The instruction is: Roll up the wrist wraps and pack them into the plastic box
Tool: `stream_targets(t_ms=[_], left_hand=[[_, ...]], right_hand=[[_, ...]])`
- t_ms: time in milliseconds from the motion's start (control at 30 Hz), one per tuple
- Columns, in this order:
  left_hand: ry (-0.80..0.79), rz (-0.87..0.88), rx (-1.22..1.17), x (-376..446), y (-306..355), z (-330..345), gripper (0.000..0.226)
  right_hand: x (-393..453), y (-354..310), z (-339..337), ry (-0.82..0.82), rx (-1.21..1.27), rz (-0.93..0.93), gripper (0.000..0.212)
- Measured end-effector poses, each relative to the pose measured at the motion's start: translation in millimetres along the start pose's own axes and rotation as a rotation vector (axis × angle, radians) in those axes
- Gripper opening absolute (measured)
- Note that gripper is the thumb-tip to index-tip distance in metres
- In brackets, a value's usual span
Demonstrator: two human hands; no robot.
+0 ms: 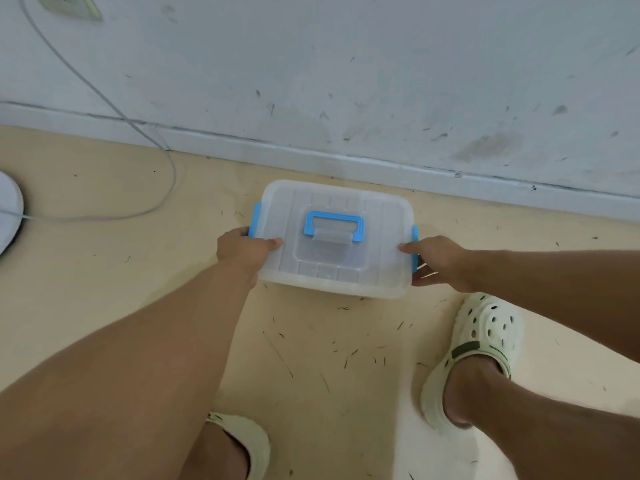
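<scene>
A translucent plastic box (346, 275) with its lid on sits on the beige floor close to the wall. The lid carries a blue handle (334, 226) and blue side latches. My left hand (242, 249) grips the box's left end, thumb lying on the lid by the left latch (256, 220). My right hand (436, 259) grips the right end at the right latch (415, 247), thumb on the lid and fingers below the edge. No wrist wraps are in view.
A scuffed white wall and baseboard (346, 157) run right behind the box. A grey cable (166, 188) loops across the floor to a white round object (8, 209) at the left edge. My feet in pale green clogs (485, 348) stand just before the box.
</scene>
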State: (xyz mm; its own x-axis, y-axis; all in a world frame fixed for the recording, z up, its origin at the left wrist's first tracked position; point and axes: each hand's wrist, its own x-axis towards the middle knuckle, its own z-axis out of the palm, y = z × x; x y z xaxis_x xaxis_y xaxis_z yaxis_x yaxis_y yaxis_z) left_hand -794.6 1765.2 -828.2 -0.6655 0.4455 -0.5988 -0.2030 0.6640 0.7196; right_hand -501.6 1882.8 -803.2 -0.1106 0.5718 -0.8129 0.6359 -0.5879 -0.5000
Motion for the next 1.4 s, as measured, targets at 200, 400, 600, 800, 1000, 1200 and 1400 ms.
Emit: stream_targets(t_ms=[200,400,600,800,1000,1200,1400], left_hand=[[0.063,0.108,0.053,-1,5,14,0.061],[0.036,0.153,0.086,-1,17,30,0.061],[-0.090,0.217,0.101,-6,25,51,0.069],[-0.253,0.202,0.117,2,52,61,0.104],[-0.261,0.190,0.154,3,53,66,0.114],[-0.237,0.193,0.193,-2,48,71,0.109],[-0.160,0.233,0.281,-21,61,66,0.102]], right_hand=[[-1,5,10,0.090,0.057,-0.002,0.019],[5,-7,7,0.250,-0.030,-0.030,0.025],[20,-26,-10,0.376,-0.080,0.024,0.038],[27,-43,-24,0.366,-0.076,-0.036,0.039],[28,-38,-26,0.366,-0.111,-0.067,0.036],[24,-39,-24,0.335,-0.160,-0.078,0.030],[-10,-51,-35,0.241,-0.214,-0.072,0.045]])
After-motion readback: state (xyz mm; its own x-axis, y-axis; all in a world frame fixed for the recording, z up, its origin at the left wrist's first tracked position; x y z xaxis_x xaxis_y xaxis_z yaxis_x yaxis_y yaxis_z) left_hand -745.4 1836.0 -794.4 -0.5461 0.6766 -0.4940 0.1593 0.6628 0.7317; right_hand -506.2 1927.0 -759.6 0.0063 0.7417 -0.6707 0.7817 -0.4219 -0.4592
